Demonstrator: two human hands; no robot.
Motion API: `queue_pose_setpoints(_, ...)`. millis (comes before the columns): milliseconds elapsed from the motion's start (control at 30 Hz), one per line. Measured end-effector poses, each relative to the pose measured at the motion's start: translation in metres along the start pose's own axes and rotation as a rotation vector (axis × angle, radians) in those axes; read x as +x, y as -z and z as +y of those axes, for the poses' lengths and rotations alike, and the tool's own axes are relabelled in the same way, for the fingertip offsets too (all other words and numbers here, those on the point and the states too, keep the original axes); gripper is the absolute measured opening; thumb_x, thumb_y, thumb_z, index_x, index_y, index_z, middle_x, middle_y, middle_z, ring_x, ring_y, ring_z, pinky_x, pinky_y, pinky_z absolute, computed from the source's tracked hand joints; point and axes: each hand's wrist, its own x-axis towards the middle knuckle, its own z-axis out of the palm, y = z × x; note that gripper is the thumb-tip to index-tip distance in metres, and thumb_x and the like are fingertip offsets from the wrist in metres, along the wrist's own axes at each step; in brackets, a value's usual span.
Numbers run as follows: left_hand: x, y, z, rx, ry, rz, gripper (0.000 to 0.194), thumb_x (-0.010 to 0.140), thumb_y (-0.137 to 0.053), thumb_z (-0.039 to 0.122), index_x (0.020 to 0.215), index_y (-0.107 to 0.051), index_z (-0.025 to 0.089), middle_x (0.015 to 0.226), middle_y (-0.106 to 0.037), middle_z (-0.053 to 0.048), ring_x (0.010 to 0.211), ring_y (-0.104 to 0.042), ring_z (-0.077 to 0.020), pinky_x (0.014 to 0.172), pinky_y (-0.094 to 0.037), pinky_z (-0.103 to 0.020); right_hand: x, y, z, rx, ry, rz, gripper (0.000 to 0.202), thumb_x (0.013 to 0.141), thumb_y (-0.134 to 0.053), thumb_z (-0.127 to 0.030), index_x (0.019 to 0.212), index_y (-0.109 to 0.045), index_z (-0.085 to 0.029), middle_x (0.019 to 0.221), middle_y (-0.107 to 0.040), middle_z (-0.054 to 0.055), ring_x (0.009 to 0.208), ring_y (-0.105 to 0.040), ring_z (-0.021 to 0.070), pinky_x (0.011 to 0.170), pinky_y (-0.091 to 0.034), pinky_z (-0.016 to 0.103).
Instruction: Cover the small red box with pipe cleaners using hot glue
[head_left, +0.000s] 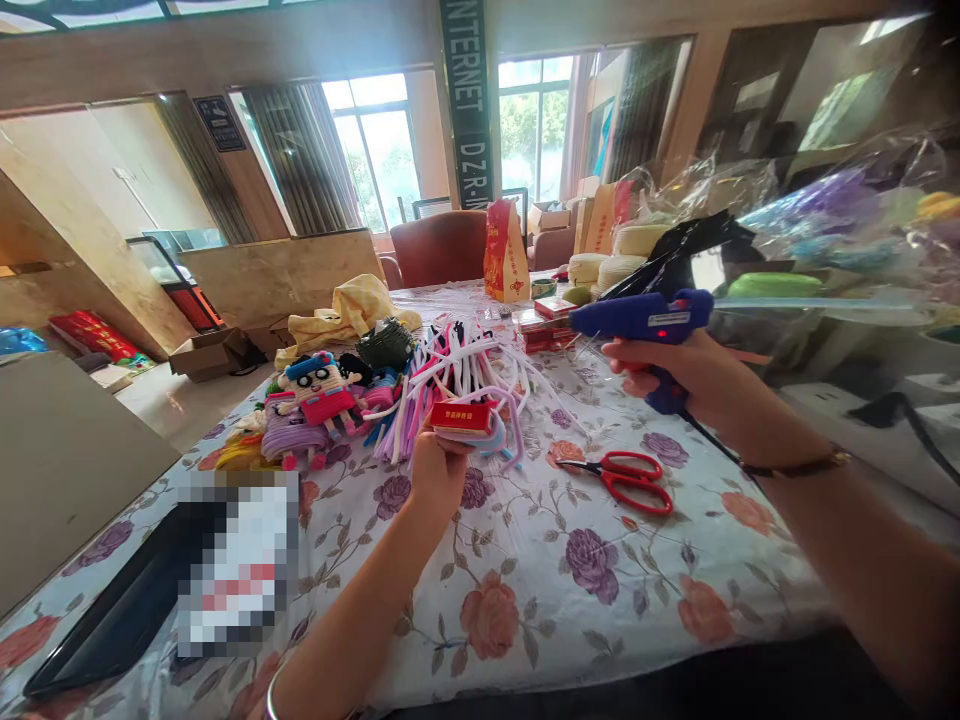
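Note:
My left hand (pixel 441 470) grips a small red box (pixel 462 416) low over the table, with a pale blue and white piece showing under it. My right hand (pixel 660 365) is wrapped round the handle of a blue hot glue gun (pixel 637 318), whose nozzle points left. Below the glue gun, red-handled scissors (pixel 630 480) lie on the flowered tablecloth. A bundle of pink, white and black pipe cleaners (pixel 457 365) spreads out just behind my left hand. More red boxes (pixel 541 325) are stacked beyond, left of the nozzle.
Crocheted dolls (pixel 319 390) and a yellow cloth (pixel 360 310) sit at the left. A dark tray (pixel 112 610) lies near the front left edge. A red and gold paper bag (pixel 507 250) stands at the back. Yarn rolls (pixel 600 270) and plastic bags (pixel 840 220) crowd the right side.

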Motion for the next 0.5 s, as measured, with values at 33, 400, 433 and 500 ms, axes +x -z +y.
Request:
queue_pose_setpoints(33, 0.001, 0.001, -0.001, 0.023, -0.010, 0.006, 0.037, 0.038, -0.043, 0.000, 0.066, -0.061, 0.014, 0.061, -0.064, 0.001, 0.062, -0.061, -0.0140, 0.056, -0.046, -0.021, 0.005, 0.005, 0.002, -0.015, -0.016, 0.055, 0.024, 0.062, -0.077, -0.030, 0.071, -0.061, -0.015, 0.060, -0.059, -0.002, 0.042, -0.039, 0.0029, 0.039, -0.029, 0.020)
queue_pose_setpoints(400, -0.004, -0.001, -0.001, 0.090, -0.036, -0.032, 0.044, 0.040, -0.050, -0.003, 0.078, -0.065, 0.015, 0.068, -0.070, 0.002, 0.064, -0.064, -0.0136, 0.061, -0.048, -0.021, 0.046, 0.074, 0.059, -0.502, -0.103, 0.107, 0.022, 0.058, -0.078, -0.026, 0.049, -0.062, -0.015, 0.037, -0.050, -0.001, 0.033, -0.039, 0.0079, 0.033, -0.028, 0.022)
queue_pose_setpoints(433, -0.005, -0.002, -0.001, 0.103, -0.028, -0.031, 0.045, 0.040, -0.050, -0.003, 0.078, -0.065, 0.016, 0.068, -0.070, 0.002, 0.065, -0.064, -0.0138, 0.061, -0.048, -0.021, 0.047, 0.077, 0.064, -0.502, -0.104, 0.091, 0.022, 0.059, -0.078, -0.025, 0.048, -0.062, -0.015, 0.037, -0.050, -0.001, 0.032, -0.040, 0.0083, 0.033, -0.028, 0.022)
queue_pose_setpoints(500, -0.005, -0.002, 0.000, 0.124, -0.012, -0.022, 0.045, 0.039, -0.051, -0.003, 0.078, -0.064, 0.015, 0.067, -0.070, 0.002, 0.067, -0.065, -0.0145, 0.061, -0.048, -0.022, 0.049, 0.081, 0.072, -0.489, -0.087, 0.075, 0.023, 0.059, -0.077, -0.024, 0.046, -0.060, -0.015, 0.036, -0.050, -0.001, 0.031, -0.039, 0.0082, 0.031, -0.027, 0.022)
